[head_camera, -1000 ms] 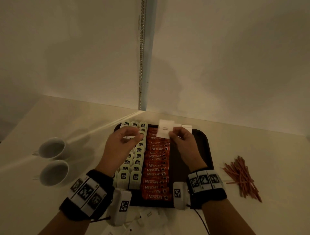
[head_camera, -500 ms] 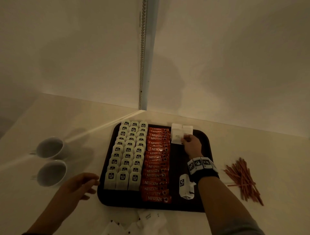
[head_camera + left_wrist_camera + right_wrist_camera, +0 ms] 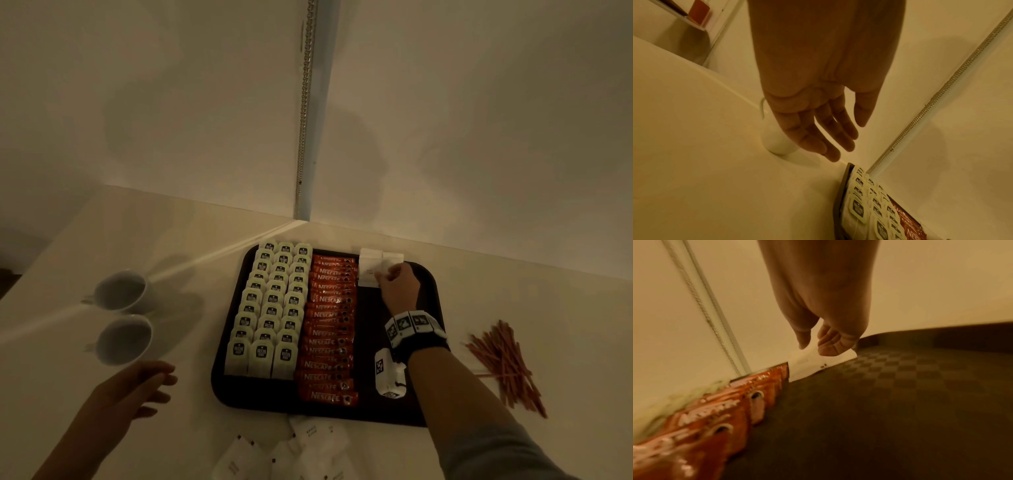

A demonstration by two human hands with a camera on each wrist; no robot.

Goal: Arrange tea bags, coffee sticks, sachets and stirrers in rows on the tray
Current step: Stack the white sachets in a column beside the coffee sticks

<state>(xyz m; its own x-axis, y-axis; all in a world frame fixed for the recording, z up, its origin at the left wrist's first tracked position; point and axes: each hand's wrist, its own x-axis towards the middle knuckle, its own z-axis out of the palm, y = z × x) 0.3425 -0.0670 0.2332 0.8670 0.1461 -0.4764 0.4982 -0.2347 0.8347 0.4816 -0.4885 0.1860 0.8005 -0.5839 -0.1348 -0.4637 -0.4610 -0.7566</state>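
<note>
The right hand (image 3: 397, 287) reaches to the tray's far end, fingers curled onto the white sachets (image 3: 370, 270) set just beside the coffee sticks (image 3: 329, 325); whether it pinches one or only presses it I cannot tell. The left hand (image 3: 137, 387) hovers spread and holding nothing above the bench (image 3: 85, 411), near two white cups (image 3: 123, 311). On the dark tray (image 3: 394, 407), three rows of tea bags (image 3: 270, 308) and the coffee column look finished. The sachet row has barely begun: more loose sachets (image 3: 301, 448) lie on the bench before the tray, and the stirrers (image 3: 503, 363) sit heaped, well apart to the right, untouched
</note>
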